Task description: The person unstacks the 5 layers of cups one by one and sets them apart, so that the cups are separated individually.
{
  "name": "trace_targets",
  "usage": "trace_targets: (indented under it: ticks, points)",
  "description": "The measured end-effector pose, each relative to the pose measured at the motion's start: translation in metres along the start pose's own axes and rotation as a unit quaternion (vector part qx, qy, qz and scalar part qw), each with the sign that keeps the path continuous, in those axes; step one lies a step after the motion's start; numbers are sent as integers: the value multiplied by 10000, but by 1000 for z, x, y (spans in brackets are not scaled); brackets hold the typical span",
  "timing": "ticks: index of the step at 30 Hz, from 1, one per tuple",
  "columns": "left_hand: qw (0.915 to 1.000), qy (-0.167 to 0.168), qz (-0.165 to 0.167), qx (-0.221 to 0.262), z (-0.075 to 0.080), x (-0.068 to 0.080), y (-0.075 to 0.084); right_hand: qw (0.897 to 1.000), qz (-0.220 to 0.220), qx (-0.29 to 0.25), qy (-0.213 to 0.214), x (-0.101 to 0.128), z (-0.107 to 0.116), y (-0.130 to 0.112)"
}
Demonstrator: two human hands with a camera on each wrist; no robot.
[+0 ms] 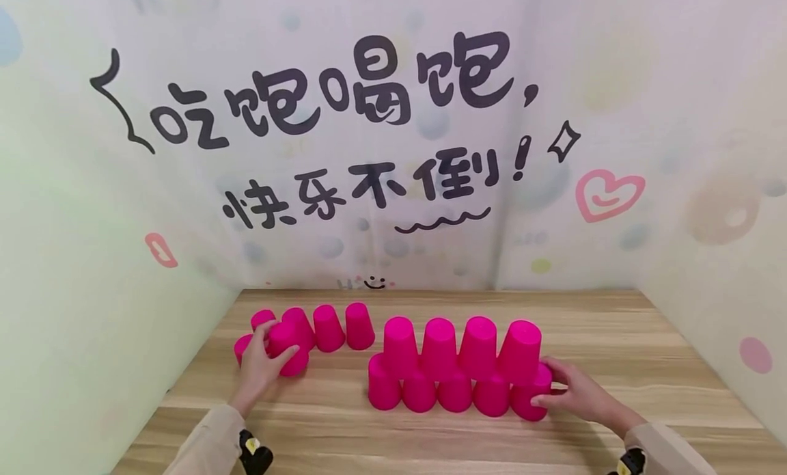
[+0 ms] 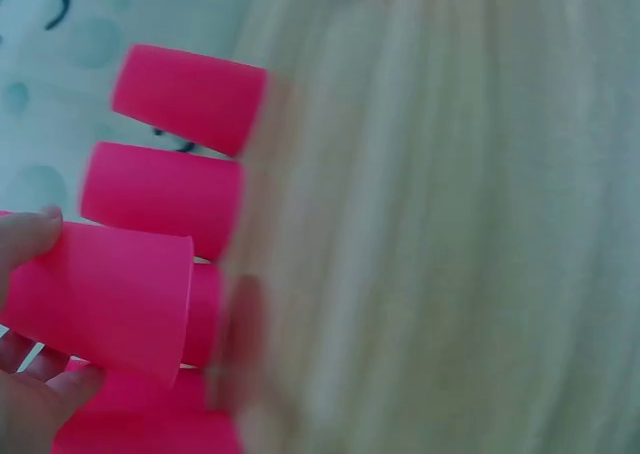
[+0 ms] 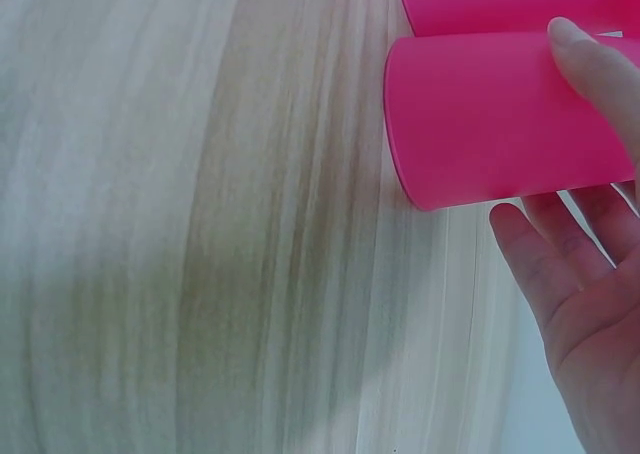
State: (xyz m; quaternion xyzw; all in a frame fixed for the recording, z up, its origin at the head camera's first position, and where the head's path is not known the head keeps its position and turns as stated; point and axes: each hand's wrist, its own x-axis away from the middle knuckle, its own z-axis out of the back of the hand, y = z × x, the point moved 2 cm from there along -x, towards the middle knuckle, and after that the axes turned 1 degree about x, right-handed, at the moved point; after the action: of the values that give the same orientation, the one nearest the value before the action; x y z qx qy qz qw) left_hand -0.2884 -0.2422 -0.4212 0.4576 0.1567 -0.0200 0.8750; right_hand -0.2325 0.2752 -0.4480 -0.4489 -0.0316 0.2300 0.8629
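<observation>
Clamped between the left hand's (image 1: pixel 261 365) thumb and fingers, a pink cup (image 1: pixel 289 348) stands rim-down just above the wooden table (image 1: pixel 332 437), near other upturned cups (image 1: pixel 329 330). Thumb and fingers of the right hand (image 1: pixel 578 393) close round an end cup (image 1: pixel 530 401) on the bottom row of a two-tier stack (image 1: pixel 455 393), four cups over five. Behind rises a wall (image 1: pixel 203 188) with dark lettering.

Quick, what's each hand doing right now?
Left hand: holding a pink cup.
Right hand: thumb and fingers around the stack's rightmost bottom cup.
</observation>
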Motion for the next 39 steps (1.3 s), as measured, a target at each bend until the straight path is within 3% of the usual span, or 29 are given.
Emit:
trace_targets:
  ticks: [6,13,26,31,35,39]
  points:
    - [9998,195,2,21,-10,11,-15,10000,-44,-20,0,0,-2,1]
    - [9992,341,-58,182,-13,13,-26,10000,-25,-44,16,0,-1,2]
    - [9995,-43,-6,-311,-10,9,-18,9995,193,205,106,-1,-1,2]
    - [9985,-32,-332,-432,-1,2,7,9998,99,180,80,0,0,2]
    - [9961,-99,-830,-282,5,-7,46,9999,-57,124,50,0,0,1]
    - [9897,-388,-1377,65,3,-11,90,9999,-106,113,58,0,0,1]
